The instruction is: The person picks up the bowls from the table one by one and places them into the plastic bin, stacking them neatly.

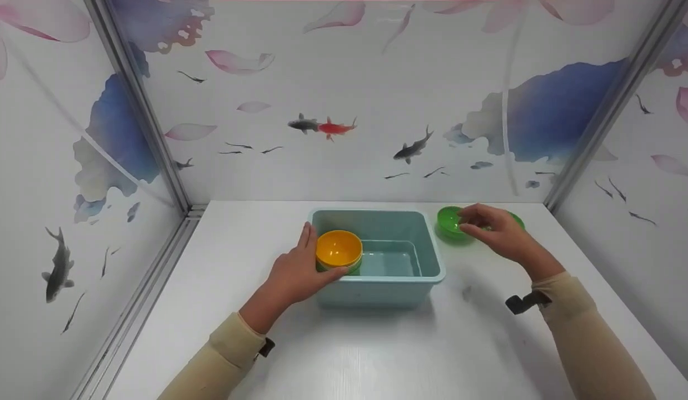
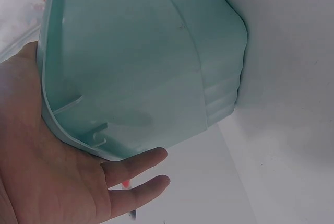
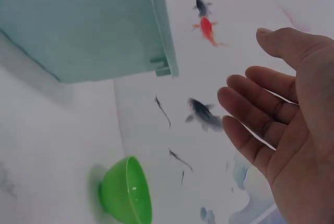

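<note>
A teal plastic tub [image 1: 377, 291] stands mid-table. Inside it, at its left wall, a yellow bowl [image 1: 338, 248] sits stacked in a green one. My left hand [image 1: 299, 266] lies against the tub's left wall; the left wrist view shows the palm [image 2: 52, 182] flat on the tub [image 2: 141, 67] with straight fingers. Its thumb reaches round the front of the bowl stack. My right hand [image 1: 488, 228] hovers over a green bowl [image 1: 450, 222] to the right of the tub. In the right wrist view the hand [image 3: 276, 114] is spread and holds nothing, with the bowl [image 3: 128, 192] below it.
A sliver of green [image 1: 516, 221] shows behind my right hand; I cannot tell what it is. White booth walls with fish prints close in the table on three sides. Bare white tabletop [image 1: 377, 355] lies in front of the tub [image 3: 78, 25].
</note>
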The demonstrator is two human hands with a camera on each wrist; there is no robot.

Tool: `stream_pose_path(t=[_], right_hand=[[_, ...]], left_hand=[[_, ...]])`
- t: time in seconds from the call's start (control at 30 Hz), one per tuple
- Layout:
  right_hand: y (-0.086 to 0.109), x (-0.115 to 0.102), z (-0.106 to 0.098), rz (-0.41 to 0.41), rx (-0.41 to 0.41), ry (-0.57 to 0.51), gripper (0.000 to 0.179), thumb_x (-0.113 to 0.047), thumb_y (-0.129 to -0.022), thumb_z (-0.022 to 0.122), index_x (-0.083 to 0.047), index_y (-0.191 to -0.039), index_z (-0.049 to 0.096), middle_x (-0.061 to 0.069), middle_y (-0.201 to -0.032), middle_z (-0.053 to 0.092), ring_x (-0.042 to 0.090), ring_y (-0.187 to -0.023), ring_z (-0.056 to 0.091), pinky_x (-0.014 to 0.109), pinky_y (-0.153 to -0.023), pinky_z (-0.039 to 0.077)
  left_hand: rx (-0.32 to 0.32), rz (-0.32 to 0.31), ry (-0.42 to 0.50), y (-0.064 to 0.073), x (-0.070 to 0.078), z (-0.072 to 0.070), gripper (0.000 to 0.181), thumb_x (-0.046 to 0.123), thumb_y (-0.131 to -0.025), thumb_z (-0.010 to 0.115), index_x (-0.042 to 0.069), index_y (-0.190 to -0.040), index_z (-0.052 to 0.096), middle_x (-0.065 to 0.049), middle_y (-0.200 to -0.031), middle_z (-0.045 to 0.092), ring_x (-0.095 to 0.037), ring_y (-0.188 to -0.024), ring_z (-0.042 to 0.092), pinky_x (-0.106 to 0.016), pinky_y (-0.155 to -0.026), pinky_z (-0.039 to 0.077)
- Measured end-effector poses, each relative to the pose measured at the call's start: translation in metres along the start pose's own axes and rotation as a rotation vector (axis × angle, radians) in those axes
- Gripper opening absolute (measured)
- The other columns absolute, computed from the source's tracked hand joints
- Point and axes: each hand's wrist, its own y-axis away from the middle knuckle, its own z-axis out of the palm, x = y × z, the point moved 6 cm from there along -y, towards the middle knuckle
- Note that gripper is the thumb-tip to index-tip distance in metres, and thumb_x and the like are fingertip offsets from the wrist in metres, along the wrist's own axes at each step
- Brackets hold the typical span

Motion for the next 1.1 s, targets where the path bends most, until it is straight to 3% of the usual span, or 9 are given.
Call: stream_pose_path(t=[0.23,0.4,0.67,0.8,0.97,1.1], right_hand=[[0.029,0.033,-0.011,0.049,0.13,0.059,0.022,-0.012,-0.108,0.075,0.003,-0.124,0.075,0.012,-0.111,0.078,0.005,-0.097,0.068,0.012,-0.085,0.05],[0.043,0.051,-0.008,0.116,0.158,0.084,0.024,-0.017,-0.108,0.075,0.001,-0.124,0.076,0.011,-0.109,0.078,0.005,-0.095,0.067,0.013,-0.083,0.05],[0.051,0.064,-0.007,0.179,0.156,0.086,0.025,-0.021,-0.11,0.074,-0.003,-0.127,0.075,0.01,-0.113,0.078,0.011,-0.098,0.067,0.016,-0.084,0.051],[0.052,0.076,-0.012,0.209,0.237,0.107,0.029,-0.019,-0.109,0.075,0.002,-0.128,0.073,0.014,-0.111,0.075,0.01,-0.097,0.064,0.012,-0.082,0.048],[0.056,0.099,-0.024,0.234,0.39,0.144,0.033,-0.013,-0.105,0.079,0.009,-0.127,0.068,0.023,-0.111,0.069,0.026,-0.101,0.065,0.01,-0.078,0.043],[0.052,0.122,-0.032,0.261,0.412,0.176,0.051,-0.019,-0.102,0.083,0.013,-0.134,0.06,0.031,-0.122,0.059,0.044,-0.111,0.06,0.025,-0.087,0.044]], left_hand=[[0.011,0.001,0.007,0.0,0.001,-0.002,0.13,0.087,-0.091,0.063,0.005,-0.178,0.011,-0.012,-0.185,0.008,-0.038,-0.135,0.065,-0.054,-0.107,0.055],[0.006,0.005,0.012,0.001,0.001,0.0,0.129,0.086,-0.092,0.064,0.004,-0.177,0.012,-0.013,-0.185,0.009,-0.039,-0.131,0.066,-0.053,-0.105,0.057],[-0.004,-0.003,0.007,0.0,-0.001,0.004,0.13,0.087,-0.092,0.062,0.005,-0.178,0.01,-0.012,-0.186,0.008,-0.038,-0.136,0.064,-0.054,-0.109,0.055],[-0.002,0.003,0.006,0.0,-0.001,0.003,0.129,0.086,-0.092,0.063,0.005,-0.178,0.01,-0.012,-0.186,0.008,-0.038,-0.136,0.064,-0.054,-0.108,0.055],[-0.008,-0.005,0.013,-0.001,-0.001,0.004,0.129,0.085,-0.092,0.064,0.007,-0.178,0.009,-0.011,-0.186,0.006,-0.039,-0.141,0.061,-0.058,-0.113,0.051],[-0.006,-0.019,0.018,-0.002,-0.002,0.002,0.129,0.085,-0.091,0.065,0.008,-0.178,0.009,-0.011,-0.186,0.006,-0.04,-0.142,0.06,-0.06,-0.114,0.05]])
